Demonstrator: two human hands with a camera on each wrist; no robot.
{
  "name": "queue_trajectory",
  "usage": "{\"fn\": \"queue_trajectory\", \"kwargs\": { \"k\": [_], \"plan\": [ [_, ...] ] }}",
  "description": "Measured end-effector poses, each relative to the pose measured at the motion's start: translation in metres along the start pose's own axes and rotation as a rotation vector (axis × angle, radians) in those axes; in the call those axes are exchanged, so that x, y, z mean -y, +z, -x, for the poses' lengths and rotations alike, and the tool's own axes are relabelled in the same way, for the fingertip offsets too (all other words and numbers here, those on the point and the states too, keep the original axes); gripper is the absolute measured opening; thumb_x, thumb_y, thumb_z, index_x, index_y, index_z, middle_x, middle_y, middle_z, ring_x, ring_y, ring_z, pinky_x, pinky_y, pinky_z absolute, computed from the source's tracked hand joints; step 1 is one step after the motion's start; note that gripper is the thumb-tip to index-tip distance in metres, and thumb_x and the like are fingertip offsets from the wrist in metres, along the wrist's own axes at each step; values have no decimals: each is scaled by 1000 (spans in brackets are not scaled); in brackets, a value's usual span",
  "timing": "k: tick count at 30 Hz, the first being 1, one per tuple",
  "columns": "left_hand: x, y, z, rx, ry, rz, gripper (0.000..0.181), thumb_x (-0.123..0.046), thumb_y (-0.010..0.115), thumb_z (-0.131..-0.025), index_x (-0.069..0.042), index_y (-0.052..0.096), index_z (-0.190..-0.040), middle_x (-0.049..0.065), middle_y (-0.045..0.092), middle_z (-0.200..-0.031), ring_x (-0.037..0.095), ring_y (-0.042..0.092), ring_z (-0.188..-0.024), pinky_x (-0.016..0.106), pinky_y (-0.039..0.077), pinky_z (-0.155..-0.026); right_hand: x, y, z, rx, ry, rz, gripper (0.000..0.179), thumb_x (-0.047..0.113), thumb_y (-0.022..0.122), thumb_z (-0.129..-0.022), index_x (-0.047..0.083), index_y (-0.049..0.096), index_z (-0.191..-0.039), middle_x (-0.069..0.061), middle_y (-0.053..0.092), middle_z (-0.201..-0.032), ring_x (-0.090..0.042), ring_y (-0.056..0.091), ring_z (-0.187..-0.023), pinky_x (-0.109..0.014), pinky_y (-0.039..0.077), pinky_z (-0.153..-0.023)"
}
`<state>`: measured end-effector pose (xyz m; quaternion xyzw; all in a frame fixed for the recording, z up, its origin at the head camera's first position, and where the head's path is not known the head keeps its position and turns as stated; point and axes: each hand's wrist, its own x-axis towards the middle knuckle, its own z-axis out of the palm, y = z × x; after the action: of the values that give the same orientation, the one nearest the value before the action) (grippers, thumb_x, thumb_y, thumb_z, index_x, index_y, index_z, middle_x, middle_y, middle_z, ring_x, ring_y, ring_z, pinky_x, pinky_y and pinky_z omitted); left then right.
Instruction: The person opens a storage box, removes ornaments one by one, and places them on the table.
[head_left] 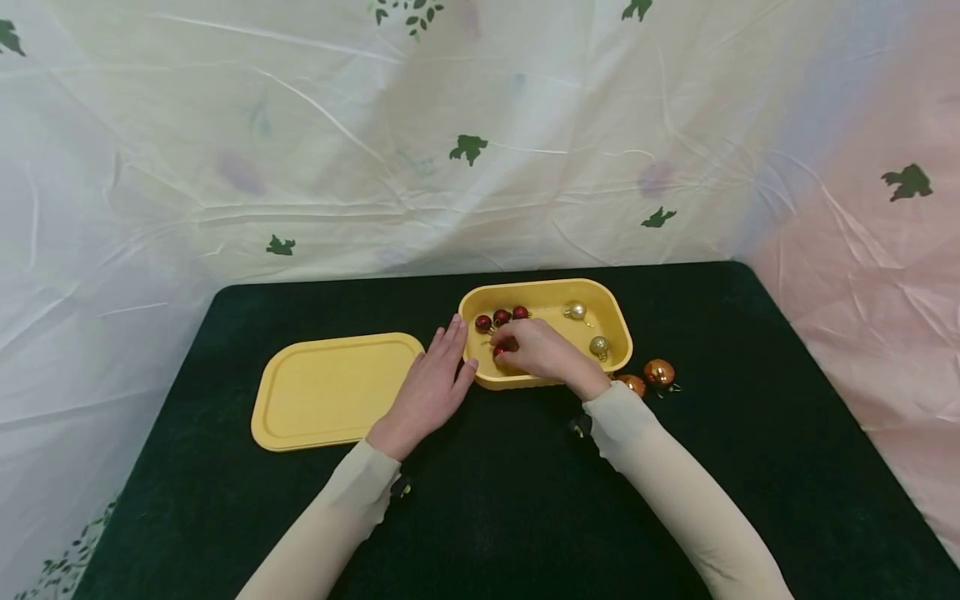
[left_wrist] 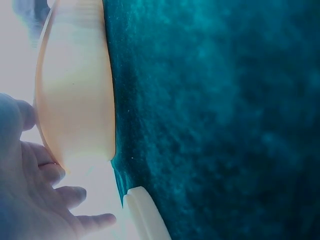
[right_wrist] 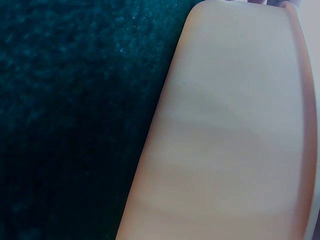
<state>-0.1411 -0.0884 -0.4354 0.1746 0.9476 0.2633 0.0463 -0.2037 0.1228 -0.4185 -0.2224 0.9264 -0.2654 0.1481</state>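
Observation:
A yellow rectangular box (head_left: 550,381) with rounded corners lies on the dark green table. My right hand (head_left: 546,348) reaches down into it over the front wall, thumb and fingertips pinching a dark red Christmas bauble (head_left: 499,353). Three more red baubles (head_left: 502,317) sit in a row by the box's back left corner. On the right side inside are a pale gold bauble (head_left: 576,311) and a glittery gold bauble (head_left: 598,346). My left hand (head_left: 432,385), its fingers extended, rests against the box's left end; in the left wrist view its fingertips are right at the wall.
Left of the box, a flat yellow lid (head_left: 330,392) lies on the table (head_left: 487,517), partly behind my left hand. Two shiny orange baubles (head_left: 659,372) lie outside the box near its front right corner. A patterned cloth (head_left: 420,167) hangs behind the table.

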Motion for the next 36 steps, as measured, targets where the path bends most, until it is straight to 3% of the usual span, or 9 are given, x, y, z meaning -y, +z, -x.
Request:
{"fn": "queue_trajectory", "kwargs": {
  "k": [6, 13, 24, 36],
  "plan": [
    [-1, 1, 1, -2, -2, -4, 68, -43, 42, -111, -12, 18, -167, -2, 8, -173, 30, 16, -158, 62, 24, -121, 0, 2, 2, -28, -3, -17, 29, 19, 75, -96, 7, 75, -122, -4, 74, -109, -17, 64, -89, -35, 55, -85],
    [1, 3, 0, 0, 3, 0, 68, -43, 42, -111, -13, 17, -167, -2, 8, -173, 30, 16, -158, 62, 24, -121, 0, -2, 7, -77, 7, -71, 32, 21, 74, -97, 8, 73, -127, -5, 73, -118, -19, 64, -101, -41, 52, -97],
    [1, 2, 1, 1, -6, -7, 68, -44, 41, -111, -15, 14, -167, -3, 6, -173, 28, 14, -159, 62, 22, -122, 0, -13, 25, -208, -58, -155, 32, 24, 72, -99, 7, 73, -127, -6, 73, -124, -24, 67, -115, -48, 53, -103],
    [0, 1, 1, 4, -10, 8, 68, -44, 40, -112, -14, 15, -167, -3, 6, -173, 28, 13, -159, 62, 21, -122, 0, -27, 52, -301, -87, -203, 33, 23, 73, -99, 7, 71, -129, -8, 71, -127, -25, 67, -117, -49, 53, -102]
  ]
}}
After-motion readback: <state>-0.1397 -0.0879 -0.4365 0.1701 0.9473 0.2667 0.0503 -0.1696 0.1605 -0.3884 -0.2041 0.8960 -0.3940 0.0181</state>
